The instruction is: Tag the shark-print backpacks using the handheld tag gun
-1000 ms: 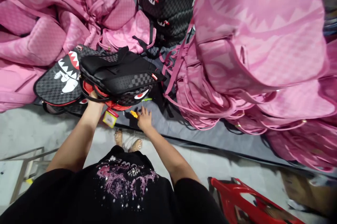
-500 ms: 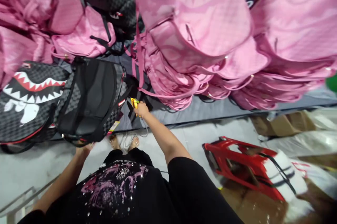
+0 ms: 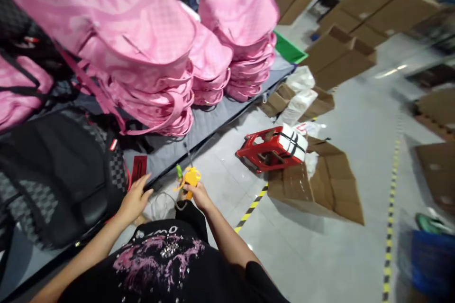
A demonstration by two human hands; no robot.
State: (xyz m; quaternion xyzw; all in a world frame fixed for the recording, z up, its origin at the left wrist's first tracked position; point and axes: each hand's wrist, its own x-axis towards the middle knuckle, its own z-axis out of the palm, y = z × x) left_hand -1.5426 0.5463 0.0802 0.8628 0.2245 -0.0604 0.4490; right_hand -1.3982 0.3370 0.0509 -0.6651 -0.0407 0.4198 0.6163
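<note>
My right hand point(image 3: 199, 195) is wrapped round a yellow gun-shaped hand tool point(image 3: 191, 179), held over the floor just off the table's edge. A green piece shows at the tool's left side. Fingers apart, my left hand point(image 3: 135, 201) hovers by the right end of a black checkered backpack point(image 3: 67, 175), near a red card tag point(image 3: 140, 166). I cannot tell whether the fingers touch the tag. The backpack lies with its padded back and straps upward on the grey-covered table point(image 3: 209, 120).
Pink backpacks point(image 3: 142, 47) are piled along the table, with another pink stack point(image 3: 245, 66) further right. On the floor stand a red stool point(image 3: 263, 151), an open carton point(image 3: 320, 189) and more cartons point(image 3: 337, 56). A green bin point(image 3: 287, 48) stands beyond the table's end.
The view has swung right. My left hand has come off the backpack's lower edge and opened near the red tag. My right hand has drawn the yellow tool back from the table.
</note>
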